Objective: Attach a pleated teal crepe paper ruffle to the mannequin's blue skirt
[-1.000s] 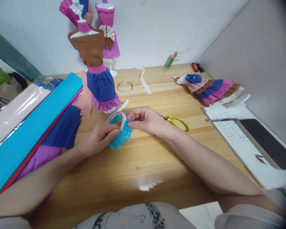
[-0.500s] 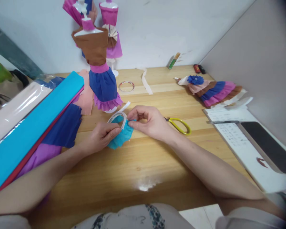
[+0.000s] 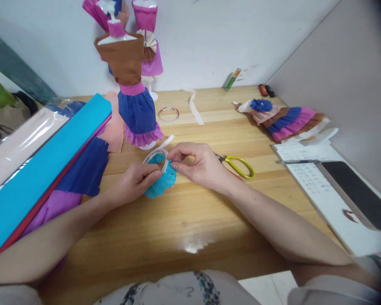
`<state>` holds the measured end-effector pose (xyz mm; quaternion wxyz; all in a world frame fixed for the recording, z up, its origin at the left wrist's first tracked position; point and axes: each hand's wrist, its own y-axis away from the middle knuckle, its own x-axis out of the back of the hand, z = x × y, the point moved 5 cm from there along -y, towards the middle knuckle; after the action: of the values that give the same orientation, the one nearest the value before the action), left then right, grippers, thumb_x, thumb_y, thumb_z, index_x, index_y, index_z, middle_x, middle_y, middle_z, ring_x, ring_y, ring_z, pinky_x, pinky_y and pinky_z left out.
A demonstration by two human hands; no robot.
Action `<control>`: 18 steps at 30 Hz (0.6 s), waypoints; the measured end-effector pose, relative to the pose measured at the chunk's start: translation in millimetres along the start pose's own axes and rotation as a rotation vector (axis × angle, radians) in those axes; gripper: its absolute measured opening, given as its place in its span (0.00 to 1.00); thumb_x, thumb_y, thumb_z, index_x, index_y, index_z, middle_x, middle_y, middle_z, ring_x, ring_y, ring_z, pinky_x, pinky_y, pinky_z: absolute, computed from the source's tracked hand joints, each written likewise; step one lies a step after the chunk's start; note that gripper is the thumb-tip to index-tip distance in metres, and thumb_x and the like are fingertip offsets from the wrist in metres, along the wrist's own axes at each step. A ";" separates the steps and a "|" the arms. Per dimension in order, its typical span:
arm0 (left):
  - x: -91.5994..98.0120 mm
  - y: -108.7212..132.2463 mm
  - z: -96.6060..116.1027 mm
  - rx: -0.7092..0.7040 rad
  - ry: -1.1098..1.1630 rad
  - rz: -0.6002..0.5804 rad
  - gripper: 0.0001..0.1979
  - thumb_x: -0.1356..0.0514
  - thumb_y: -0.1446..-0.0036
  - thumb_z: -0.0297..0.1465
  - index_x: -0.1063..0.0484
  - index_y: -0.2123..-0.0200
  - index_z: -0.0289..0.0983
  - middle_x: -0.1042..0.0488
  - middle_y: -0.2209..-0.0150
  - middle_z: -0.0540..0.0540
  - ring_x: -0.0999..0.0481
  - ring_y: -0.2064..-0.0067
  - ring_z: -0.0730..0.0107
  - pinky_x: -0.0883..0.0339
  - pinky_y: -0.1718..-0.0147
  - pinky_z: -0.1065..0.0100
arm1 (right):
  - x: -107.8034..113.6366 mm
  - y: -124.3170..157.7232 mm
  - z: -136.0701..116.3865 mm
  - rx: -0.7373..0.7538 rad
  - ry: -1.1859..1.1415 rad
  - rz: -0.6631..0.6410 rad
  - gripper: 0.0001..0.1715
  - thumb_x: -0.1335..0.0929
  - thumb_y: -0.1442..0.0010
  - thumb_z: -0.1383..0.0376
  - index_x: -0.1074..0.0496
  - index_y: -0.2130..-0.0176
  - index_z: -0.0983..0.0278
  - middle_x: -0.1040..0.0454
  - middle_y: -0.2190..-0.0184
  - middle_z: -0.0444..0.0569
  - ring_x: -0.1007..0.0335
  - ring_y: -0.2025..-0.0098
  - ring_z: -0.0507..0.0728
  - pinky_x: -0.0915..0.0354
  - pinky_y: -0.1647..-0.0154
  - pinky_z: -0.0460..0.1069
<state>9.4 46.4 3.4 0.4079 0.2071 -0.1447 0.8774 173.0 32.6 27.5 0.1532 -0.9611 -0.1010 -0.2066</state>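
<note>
A white ring with ruffled teal crepe paper gathered round it sits between my hands, just above the wooden table. My left hand grips the ring and paper from the left, fingers closed on them. Thumb and forefinger of my right hand pinch the teal paper at the ring's right edge. A white strip trails from the ring toward the back.
Yellow-handled scissors lie right of my right hand. A mannequin in a brown, blue and pink paper dress stands behind the ring. Crepe rolls lie left. A layered paper skirt, papers and a phone are right.
My right hand's pinch has shifted slightly along the ring's edge. The left hand holds as before. The view has shifted slightly.
</note>
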 end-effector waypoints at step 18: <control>-2.3 1.1 6.0 -0.108 -0.137 -0.033 0.30 0.53 0.28 0.47 0.32 0.76 0.34 0.31 0.80 0.50 0.34 0.78 0.77 0.41 0.78 0.75 | -11.5 -1.5 24.7 -0.326 -0.431 -0.019 0.09 0.26 0.53 0.66 0.30 0.72 0.63 0.30 0.79 0.40 0.35 0.75 0.49 0.38 0.72 0.46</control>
<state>11.4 41.6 7.4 0.4222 0.2465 -0.2160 0.8452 171.4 40.8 1.6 -0.0305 -0.9938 -0.1059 -0.0122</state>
